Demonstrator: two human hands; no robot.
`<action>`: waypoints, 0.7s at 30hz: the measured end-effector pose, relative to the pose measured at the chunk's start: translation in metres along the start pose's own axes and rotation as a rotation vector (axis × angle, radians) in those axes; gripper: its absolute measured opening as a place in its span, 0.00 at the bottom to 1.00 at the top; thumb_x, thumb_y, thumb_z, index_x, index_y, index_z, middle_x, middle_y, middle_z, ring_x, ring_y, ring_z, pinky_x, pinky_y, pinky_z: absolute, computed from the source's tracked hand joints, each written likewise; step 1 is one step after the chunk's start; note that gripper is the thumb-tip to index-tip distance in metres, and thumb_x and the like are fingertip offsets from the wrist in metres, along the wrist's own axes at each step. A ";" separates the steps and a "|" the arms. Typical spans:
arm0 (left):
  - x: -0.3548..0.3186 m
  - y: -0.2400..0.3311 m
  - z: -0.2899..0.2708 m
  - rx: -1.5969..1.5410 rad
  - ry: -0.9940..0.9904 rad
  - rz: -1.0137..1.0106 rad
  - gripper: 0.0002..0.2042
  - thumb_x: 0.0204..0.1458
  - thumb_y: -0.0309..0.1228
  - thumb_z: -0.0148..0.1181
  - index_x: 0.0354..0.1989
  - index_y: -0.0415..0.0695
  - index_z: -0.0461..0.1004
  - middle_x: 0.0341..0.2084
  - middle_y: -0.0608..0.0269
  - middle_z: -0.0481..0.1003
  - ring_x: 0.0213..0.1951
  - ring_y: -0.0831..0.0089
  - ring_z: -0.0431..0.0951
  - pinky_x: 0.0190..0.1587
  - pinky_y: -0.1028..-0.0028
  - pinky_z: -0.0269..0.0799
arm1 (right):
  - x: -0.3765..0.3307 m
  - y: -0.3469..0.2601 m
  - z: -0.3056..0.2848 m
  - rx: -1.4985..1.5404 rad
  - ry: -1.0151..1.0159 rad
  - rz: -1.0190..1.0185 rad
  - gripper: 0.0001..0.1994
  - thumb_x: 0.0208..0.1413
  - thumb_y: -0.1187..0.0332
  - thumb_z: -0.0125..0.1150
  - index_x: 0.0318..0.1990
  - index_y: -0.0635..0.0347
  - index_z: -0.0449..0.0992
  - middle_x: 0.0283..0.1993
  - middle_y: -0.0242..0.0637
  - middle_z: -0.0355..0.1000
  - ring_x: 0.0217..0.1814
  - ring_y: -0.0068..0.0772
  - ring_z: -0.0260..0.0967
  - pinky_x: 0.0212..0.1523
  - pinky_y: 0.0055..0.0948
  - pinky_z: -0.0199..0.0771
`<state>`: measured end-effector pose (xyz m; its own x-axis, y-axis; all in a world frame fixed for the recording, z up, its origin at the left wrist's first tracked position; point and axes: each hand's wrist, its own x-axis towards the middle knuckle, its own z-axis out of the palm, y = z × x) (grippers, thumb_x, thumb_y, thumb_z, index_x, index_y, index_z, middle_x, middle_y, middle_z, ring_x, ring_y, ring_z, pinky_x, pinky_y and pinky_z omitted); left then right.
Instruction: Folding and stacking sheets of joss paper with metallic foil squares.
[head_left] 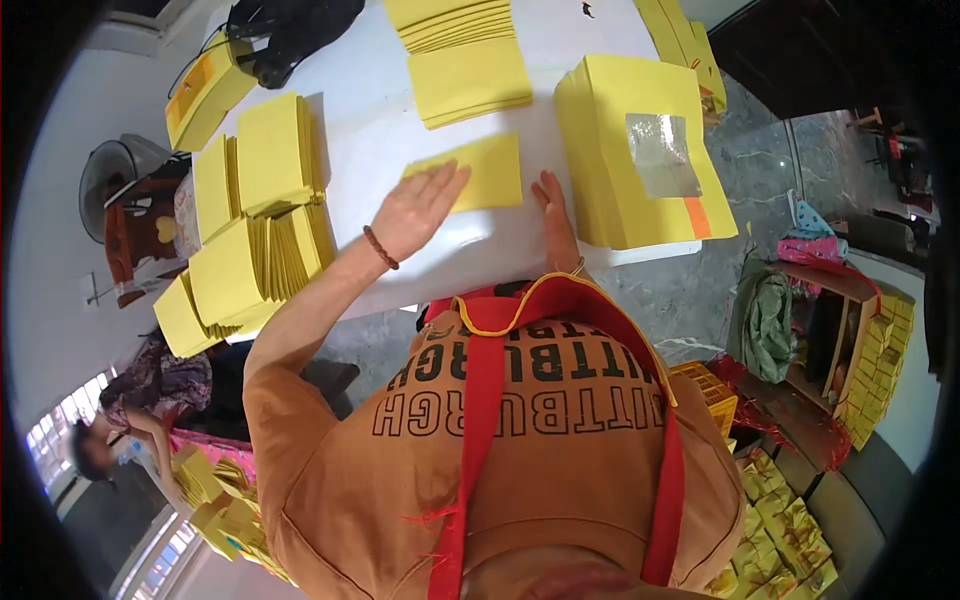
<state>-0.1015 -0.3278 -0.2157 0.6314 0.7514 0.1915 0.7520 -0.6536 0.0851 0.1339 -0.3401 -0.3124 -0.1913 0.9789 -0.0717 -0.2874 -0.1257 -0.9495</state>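
At the far left, we see another person [150, 400] low down, with one arm reaching to some yellow paper bundles [200, 475]. Next come the yellow paper stacks [275, 155] on the left side of the white worktop [365, 130]. The two stacks farther away sit in neat blocks, and the nearer ones lean and fan out. Past their far end lies a black bundle [300, 30].

Then we come to our left hand [418, 205]. It lies flat, palm down, with its fingers straight and close together. It rests on the left part of one yellow paper [493, 175], which lies flat in the middle of the worktop. A brown bead bracelet [382, 248] goes around our left wrist. Just past the yellow paper, we see a spread row of yellow paper [470, 85], one piece lapping over the next.

Our right hand [553, 205] is just to the right of the yellow paper, apart from it. Its fingers are a bit spread and it holds nothing. We cannot tell how firmly it touches the worktop. Right beside it stands a tall pile of big yellow sheets [598, 165], with a shiny clear patch [660, 150] and an orange strip [697, 217] on top. Farther right, we see a green bag [765, 330] by a wooden shelf [845, 335].
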 end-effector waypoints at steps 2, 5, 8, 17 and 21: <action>0.028 -0.013 -0.020 0.093 0.237 0.024 0.26 0.40 0.24 0.52 0.54 0.37 0.63 0.47 0.49 0.69 0.45 0.62 0.71 0.43 0.70 0.69 | -0.002 0.000 -0.002 -0.068 -0.021 0.014 0.28 0.58 0.62 0.41 0.64 0.64 0.48 0.67 0.46 0.47 0.68 0.37 0.46 0.65 0.34 0.40; 0.066 -0.055 0.001 0.246 0.328 -0.016 0.25 0.41 0.26 0.54 0.53 0.38 0.64 0.46 0.52 0.69 0.44 0.62 0.71 0.42 0.68 0.69 | -0.005 -0.009 0.000 -0.345 -0.150 -0.043 0.25 0.58 0.65 0.40 0.63 0.63 0.51 0.64 0.46 0.53 0.65 0.37 0.51 0.64 0.36 0.42; 0.092 -0.087 0.041 0.194 0.265 -0.119 0.24 0.43 0.27 0.54 0.53 0.40 0.64 0.45 0.54 0.69 0.43 0.63 0.70 0.40 0.67 0.68 | -0.007 -0.008 0.002 -0.587 -0.224 -0.154 0.23 0.57 0.67 0.41 0.61 0.62 0.55 0.60 0.45 0.60 0.63 0.38 0.55 0.63 0.36 0.45; 0.105 -0.096 0.058 0.251 0.192 -0.101 0.23 0.45 0.27 0.53 0.53 0.44 0.63 0.44 0.56 0.69 0.44 0.63 0.69 0.43 0.66 0.65 | 0.025 -0.006 0.020 -0.711 -0.124 -0.021 0.26 0.54 0.68 0.49 0.61 0.61 0.55 0.61 0.46 0.58 0.57 0.38 0.61 0.56 0.37 0.54; 0.108 -0.094 0.054 0.250 0.192 -0.082 0.23 0.45 0.27 0.53 0.53 0.44 0.63 0.45 0.56 0.69 0.44 0.63 0.69 0.43 0.66 0.64 | 0.082 -0.002 0.048 -1.088 0.146 -0.247 0.29 0.51 0.68 0.51 0.62 0.60 0.52 0.65 0.45 0.50 0.55 0.43 0.61 0.51 0.43 0.59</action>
<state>-0.0939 -0.1805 -0.2563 0.5372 0.7543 0.3773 0.8372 -0.5311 -0.1303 0.0743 -0.2674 -0.3014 -0.1107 0.9759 0.1882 0.6834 0.2122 -0.6985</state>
